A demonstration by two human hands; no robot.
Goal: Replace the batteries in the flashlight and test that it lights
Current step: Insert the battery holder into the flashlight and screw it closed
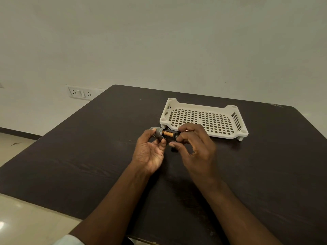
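A grey flashlight [158, 132] is held above the dark table, its head pointing left. My left hand [150, 152] grips the grey head from below with thumb and fingers. An orange-and-black battery [168, 134] sticks out of the body's right end. My right hand [192, 144] pinches the far, black end of that battery part with thumb and fingertips. A small dark piece [174, 149] lies on the table under my right hand, partly hidden by the fingers.
A white perforated plastic tray [235, 129] stands just behind the hands, to the right. The dark table [88, 156] ends at a far edge near the wall and a left edge over pale floor. A wall socket panel [82, 93] sits at the left.
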